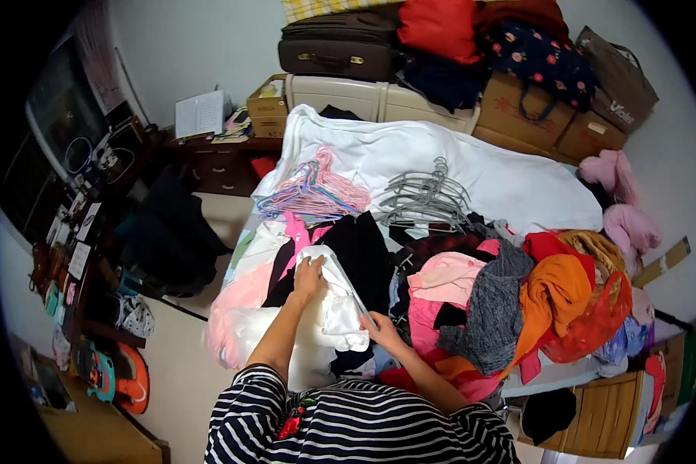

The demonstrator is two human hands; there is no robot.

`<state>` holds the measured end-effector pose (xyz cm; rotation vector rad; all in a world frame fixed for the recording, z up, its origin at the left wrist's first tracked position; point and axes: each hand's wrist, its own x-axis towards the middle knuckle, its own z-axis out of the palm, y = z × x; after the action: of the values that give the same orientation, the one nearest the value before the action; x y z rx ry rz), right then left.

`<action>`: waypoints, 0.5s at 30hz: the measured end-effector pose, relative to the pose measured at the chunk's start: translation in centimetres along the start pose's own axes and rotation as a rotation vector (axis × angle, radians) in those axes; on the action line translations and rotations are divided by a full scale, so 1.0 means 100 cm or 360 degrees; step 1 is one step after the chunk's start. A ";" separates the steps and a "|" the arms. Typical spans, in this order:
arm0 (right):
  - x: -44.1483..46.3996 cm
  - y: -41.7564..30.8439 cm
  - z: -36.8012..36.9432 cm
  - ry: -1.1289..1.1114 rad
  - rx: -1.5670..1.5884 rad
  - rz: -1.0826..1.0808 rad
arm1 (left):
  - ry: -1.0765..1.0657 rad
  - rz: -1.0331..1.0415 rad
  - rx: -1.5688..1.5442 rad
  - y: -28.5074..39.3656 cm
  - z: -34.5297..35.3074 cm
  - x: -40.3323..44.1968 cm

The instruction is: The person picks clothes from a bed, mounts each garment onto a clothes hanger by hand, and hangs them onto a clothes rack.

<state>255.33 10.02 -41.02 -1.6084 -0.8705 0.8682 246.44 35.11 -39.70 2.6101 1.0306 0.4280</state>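
A white garment [344,313] lies partly folded on the pile in front of me. My left hand [309,280] is closed on its upper left part. At the lower right edge, my right hand [380,331] pinches the cloth along a greyish strip; whether that strip is a hem or something else I cannot tell. Under and around it are black clothing [363,243] and pale pink and white clothing [236,305]. Beyond my hands lie a heap of pink and blue hangers [313,189] and a stack of grey hangers [429,197].
On the bed's right side sit a dark grey knit top [495,309], an orange garment [553,290] and a red plastic bag [595,325]. White bedding [510,174] spreads across the back. Behind stand a dark suitcase [336,54] and cardboard boxes [522,116]; a wooden stool [603,410] is at lower right.
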 end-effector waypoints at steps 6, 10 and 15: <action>-0.015 -0.004 -0.031 0.0041 0.0263 -0.0058 | 0.0073 -0.0110 -0.0558 0.029 -0.007 0.030; -0.031 -0.046 -0.070 0.0099 0.0486 0.0042 | 0.0090 0.0029 -0.0677 0.081 -0.056 0.039; -0.044 -0.096 -0.112 -0.0135 0.0614 -0.0108 | 0.0091 0.0250 -0.0293 0.123 -0.119 0.047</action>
<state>262.04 2.84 -29.18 -1.2091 -0.7570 0.9940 252.70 31.77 -23.40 2.5337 0.7660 0.6074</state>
